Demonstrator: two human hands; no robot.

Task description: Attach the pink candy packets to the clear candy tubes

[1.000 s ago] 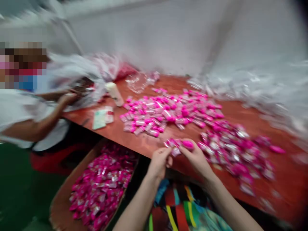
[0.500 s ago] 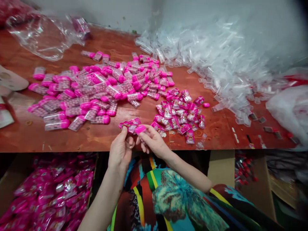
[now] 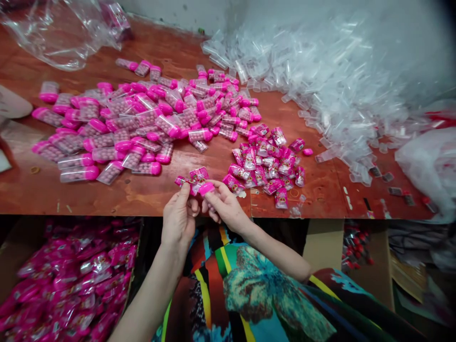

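Over the table's front edge my two hands meet. My left hand point(image 3: 179, 213) pinches a printed pink wrapper point(image 3: 198, 175) between thumb and fingers. In my right hand point(image 3: 227, 205) is a candy bottle with a pink cap point(image 3: 206, 188); my fingers cover most of its clear body. The cap touches or nearly touches the wrapper's lower edge. Just beyond my hands to the left lies a heap of clear bottles with pink caps point(image 3: 142, 121), filled with small pale pink balls. To the right sits a smaller pile of pink printed packets point(image 3: 265, 159).
Empty clear plastic tubes point(image 3: 302, 71) are heaped at the back right, near a white plastic bag point(image 3: 431, 166). A clear plastic bag point(image 3: 64, 38) lies at the back left. Below the red-brown table point(image 3: 117, 199), a box holds many pink packets point(image 3: 81, 280).
The view has shifted slightly. The wrapper now stands up more above my left fingers, its printed face showing. Both hands keep their grips close together.
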